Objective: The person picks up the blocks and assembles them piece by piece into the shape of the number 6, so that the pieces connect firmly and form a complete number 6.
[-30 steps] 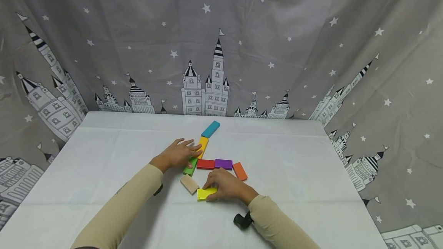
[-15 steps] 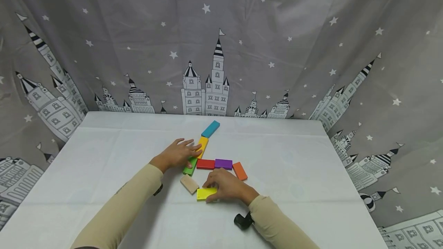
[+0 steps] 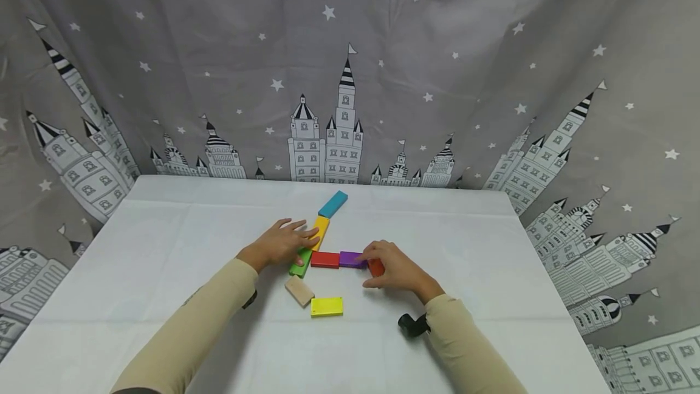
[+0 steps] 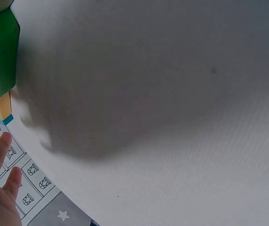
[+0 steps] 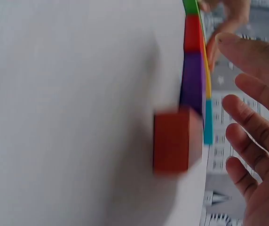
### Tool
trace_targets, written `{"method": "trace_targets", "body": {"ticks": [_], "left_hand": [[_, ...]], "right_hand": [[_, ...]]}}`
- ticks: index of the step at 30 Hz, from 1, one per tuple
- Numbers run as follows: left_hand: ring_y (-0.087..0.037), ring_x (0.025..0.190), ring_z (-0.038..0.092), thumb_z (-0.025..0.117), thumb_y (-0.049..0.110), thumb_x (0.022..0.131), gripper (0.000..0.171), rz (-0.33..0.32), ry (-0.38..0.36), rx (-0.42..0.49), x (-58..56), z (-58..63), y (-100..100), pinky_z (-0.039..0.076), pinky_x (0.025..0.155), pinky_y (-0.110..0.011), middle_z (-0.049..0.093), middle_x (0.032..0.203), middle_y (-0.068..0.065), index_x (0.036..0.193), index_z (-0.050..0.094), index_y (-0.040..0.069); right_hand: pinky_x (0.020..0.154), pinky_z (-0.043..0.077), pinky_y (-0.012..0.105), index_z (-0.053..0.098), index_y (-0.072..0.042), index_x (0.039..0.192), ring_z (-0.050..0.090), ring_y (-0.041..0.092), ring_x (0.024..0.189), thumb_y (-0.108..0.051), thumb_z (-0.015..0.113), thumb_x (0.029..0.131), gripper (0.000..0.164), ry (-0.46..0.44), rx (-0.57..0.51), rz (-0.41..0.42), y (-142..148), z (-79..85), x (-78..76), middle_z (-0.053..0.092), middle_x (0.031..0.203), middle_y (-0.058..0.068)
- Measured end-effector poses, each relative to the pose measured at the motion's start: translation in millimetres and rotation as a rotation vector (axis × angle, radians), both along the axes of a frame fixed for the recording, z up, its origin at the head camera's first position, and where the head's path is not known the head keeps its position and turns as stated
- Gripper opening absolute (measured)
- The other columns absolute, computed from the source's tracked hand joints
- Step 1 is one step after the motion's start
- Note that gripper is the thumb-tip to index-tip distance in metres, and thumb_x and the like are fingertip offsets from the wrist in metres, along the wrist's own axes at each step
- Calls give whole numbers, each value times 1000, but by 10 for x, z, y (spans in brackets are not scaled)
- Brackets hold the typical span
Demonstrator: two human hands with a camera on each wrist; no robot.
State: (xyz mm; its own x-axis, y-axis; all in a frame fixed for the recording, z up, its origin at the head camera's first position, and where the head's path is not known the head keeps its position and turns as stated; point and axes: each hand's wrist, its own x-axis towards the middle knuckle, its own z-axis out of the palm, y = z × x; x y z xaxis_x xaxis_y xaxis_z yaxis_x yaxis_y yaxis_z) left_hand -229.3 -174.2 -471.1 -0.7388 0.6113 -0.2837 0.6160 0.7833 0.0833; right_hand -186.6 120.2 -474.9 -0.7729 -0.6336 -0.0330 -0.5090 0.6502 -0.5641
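In the head view, my left hand [image 3: 281,245] rests with spread fingers over the golden yellow block [image 3: 323,228] and the green block [image 3: 298,270], partly covering both. My right hand [image 3: 398,269] is around the orange block [image 3: 375,267], thumb and fingers apart. The right wrist view shows the orange block [image 5: 171,142] on the table, and the fingers do not visibly grip it. The purple block [image 3: 351,258] touches the red block [image 3: 325,260], which reaches the green one. A plain wooden block [image 3: 299,292] and a bright yellow block [image 3: 327,307] lie nearer the person.
A blue block [image 3: 333,203] continues the slanted line beyond the golden yellow one. All blocks lie flat on a white-covered table [image 3: 219,217]. Behind it hangs a grey curtain [image 3: 415,29] printed with castles and stars.
My right hand has let go of the bright yellow block and moved up and right to the orange one. The left hand stays where it was.
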Motion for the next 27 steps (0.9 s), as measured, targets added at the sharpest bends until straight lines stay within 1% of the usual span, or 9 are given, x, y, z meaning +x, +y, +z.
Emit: {"method": "trace_targets", "body": {"ticks": [5,8,12,15,17,21,23,27], "left_hand": [[-35,143,26,66,39,85,67,-30,12,0,66,24,-67,19,113,-59,38,152,-3,144,46,19],[-35,143,25,66,39,85,66,-35,-1,0,104,29,-104,18,114,-58,37,153,-3,145,45,20],[-34,144,24,66,39,86,67,-37,-18,-2,158,36,-152,17,114,-58,36,153,-2,145,44,21],[-35,144,24,66,40,85,67,-41,-18,-3,158,39,-150,17,114,-58,36,153,-3,145,44,20],[-35,144,24,66,40,85,67,-40,-24,0,162,44,-146,17,114,-58,36,153,-3,145,44,20],[-35,144,23,67,39,85,67,-38,-29,4,172,52,-140,17,114,-58,37,153,-3,145,44,20],[-35,144,23,67,38,85,67,-37,-25,5,177,50,-139,17,114,-59,37,153,-3,145,45,19],[-35,144,23,68,38,85,67,-36,-20,4,178,50,-147,17,114,-59,37,153,-3,145,45,19]], "right_hand": [[102,39,50,69,-12,118,50,24,114,-25,85,73,49,-28,-12,-30,130,9,31,59,117,3],[102,40,48,67,-11,120,50,23,115,-27,86,72,54,-51,-10,-19,171,2,60,58,120,3],[98,43,44,65,-10,121,51,22,109,-25,86,72,56,-81,-17,9,188,-17,125,56,122,4],[93,45,41,64,-8,123,51,23,104,-21,84,73,55,-123,-28,25,217,-38,118,56,123,5],[92,45,39,63,-7,124,51,24,103,-17,83,74,54,-147,-36,29,231,-46,123,56,124,6],[91,46,40,63,-4,124,52,26,102,-10,81,74,54,-161,-56,41,246,-45,132,56,123,8],[92,46,40,63,-4,123,52,26,101,-10,81,74,52,-160,-64,45,249,-38,139,57,123,8],[93,46,38,63,-5,123,52,23,101,-13,83,75,52,-169,-69,33,249,-43,156,58,121,6]]}}
